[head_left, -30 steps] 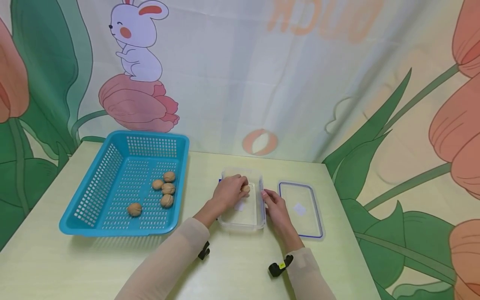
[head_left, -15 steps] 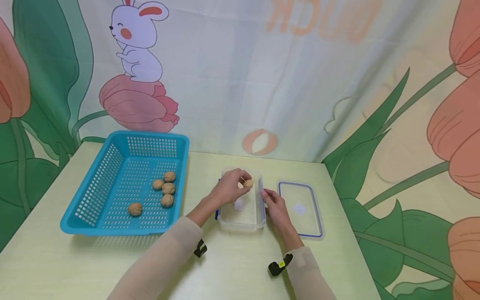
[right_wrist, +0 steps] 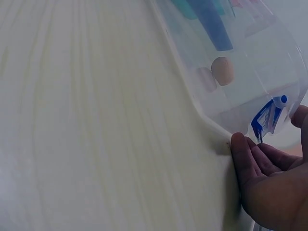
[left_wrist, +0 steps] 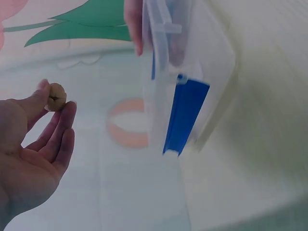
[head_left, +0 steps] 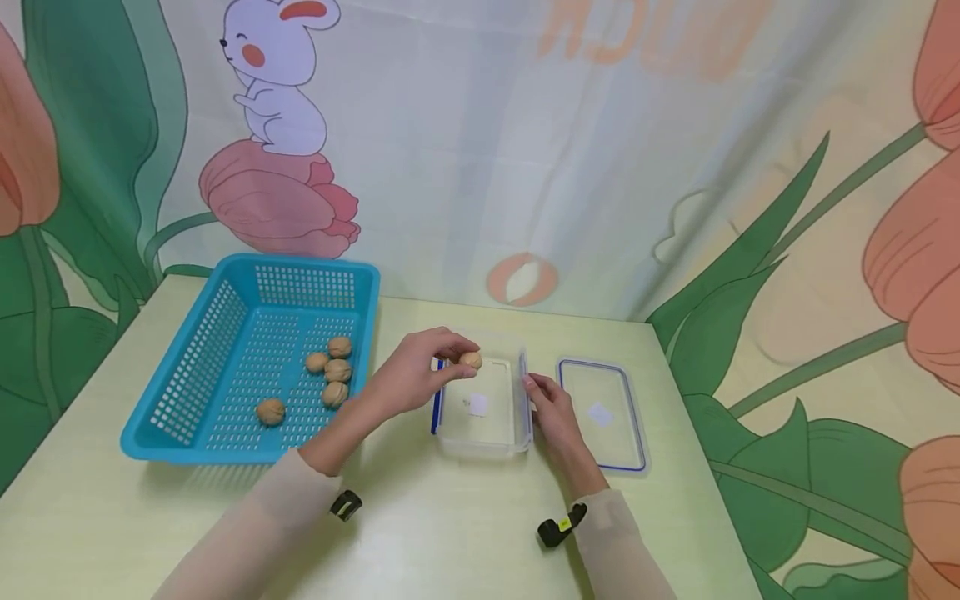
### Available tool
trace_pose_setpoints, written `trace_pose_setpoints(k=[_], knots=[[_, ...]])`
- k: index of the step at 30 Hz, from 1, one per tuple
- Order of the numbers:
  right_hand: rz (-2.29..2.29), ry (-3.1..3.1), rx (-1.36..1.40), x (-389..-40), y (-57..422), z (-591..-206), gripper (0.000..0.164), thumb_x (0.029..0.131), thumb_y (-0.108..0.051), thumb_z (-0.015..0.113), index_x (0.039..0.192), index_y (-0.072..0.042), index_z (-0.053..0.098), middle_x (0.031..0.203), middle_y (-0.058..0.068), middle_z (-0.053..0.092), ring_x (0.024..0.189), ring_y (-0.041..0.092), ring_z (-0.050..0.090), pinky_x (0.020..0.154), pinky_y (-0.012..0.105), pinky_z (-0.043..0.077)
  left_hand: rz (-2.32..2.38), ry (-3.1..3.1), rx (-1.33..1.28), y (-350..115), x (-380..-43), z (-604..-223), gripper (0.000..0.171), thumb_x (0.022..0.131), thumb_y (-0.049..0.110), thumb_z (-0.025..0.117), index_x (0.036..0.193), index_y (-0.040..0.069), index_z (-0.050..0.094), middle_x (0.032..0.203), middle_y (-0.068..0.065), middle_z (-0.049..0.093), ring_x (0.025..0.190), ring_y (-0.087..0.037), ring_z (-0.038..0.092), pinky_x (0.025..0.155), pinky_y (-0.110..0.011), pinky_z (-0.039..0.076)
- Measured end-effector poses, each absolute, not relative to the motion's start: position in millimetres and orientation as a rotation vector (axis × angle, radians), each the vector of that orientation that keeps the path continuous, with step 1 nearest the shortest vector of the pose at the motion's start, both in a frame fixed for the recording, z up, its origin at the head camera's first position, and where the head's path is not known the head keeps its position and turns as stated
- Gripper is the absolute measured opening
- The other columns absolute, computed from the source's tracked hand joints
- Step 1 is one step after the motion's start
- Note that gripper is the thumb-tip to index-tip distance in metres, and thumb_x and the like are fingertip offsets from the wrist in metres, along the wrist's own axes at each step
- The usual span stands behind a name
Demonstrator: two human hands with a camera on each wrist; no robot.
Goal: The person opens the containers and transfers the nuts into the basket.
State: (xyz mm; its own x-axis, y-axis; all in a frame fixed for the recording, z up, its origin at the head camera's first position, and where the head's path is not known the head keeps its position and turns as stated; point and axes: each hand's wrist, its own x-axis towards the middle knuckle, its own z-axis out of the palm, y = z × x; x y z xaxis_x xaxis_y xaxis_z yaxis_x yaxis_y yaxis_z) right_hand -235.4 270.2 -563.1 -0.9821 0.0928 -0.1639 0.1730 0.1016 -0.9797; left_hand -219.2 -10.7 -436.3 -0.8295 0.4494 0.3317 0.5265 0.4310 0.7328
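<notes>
My left hand pinches a walnut between thumb and fingertips, just above the left side of a clear plastic food container. In the left wrist view the walnut sits at the tips of the thumb and forefinger, apart from the container. A blue latch hangs along that side. On the right, my right hand holds the container's side wall; the right wrist view shows the fingers low against it. A white label shows at the container's bottom.
A turquoise basket stands at the left with several walnuts in it. The clear lid with a blue seal lies right of the container. A printed curtain hangs behind the pale table.
My left hand has risen from inside the container and moved left to its left rim, still pinching the walnut. The right hand keeps its hold on the container's right side.
</notes>
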Motion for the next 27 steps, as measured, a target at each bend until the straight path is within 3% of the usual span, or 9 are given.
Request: trace_pose_setpoints(k=[10, 19, 27], knots=[[-2.051, 2.289, 0.270, -236, 272, -562, 0.055, 0.107, -0.040, 0.065, 0.146, -0.002, 0.058, 0.145, 0.019, 0.061, 0.135, 0.032, 0.057, 0.113, 0.053, 0.047, -1.312, -2.569, -0.670, -70, -204, -417, 0.027, 0.098, 0.023, 0.080, 0.122, 0.012, 0.075, 0.113, -0.001, 0.073, 0.106, -0.023, 0.070, 0.096, -0.046, 0.058], [-2.039, 2.291, 0.276, -237, 272, -566, 0.057, 0.106, -0.043, 0.065, 0.146, -0.003, 0.059, 0.145, 0.018, 0.062, 0.133, 0.032, 0.057, 0.113, 0.053, 0.048, -1.267, -2.592, -0.484, -118, -207, -430, 0.036, 0.095, 0.009, 0.081, 0.128, 0.002, 0.069, 0.119, -0.014, 0.072, 0.110, -0.035, 0.068, 0.094, -0.053, 0.058], [-2.043, 2.279, 0.283, -237, 273, -563, 0.059, 0.105, -0.045, 0.066, 0.146, -0.003, 0.058, 0.145, 0.017, 0.062, 0.134, 0.032, 0.057, 0.114, 0.052, 0.047, -1.231, -2.695, -0.350, -150, -207, -441, 0.037, 0.097, 0.008, 0.079, 0.131, 0.001, 0.068, 0.125, -0.019, 0.068, 0.119, -0.043, 0.064, 0.100, -0.061, 0.055]])
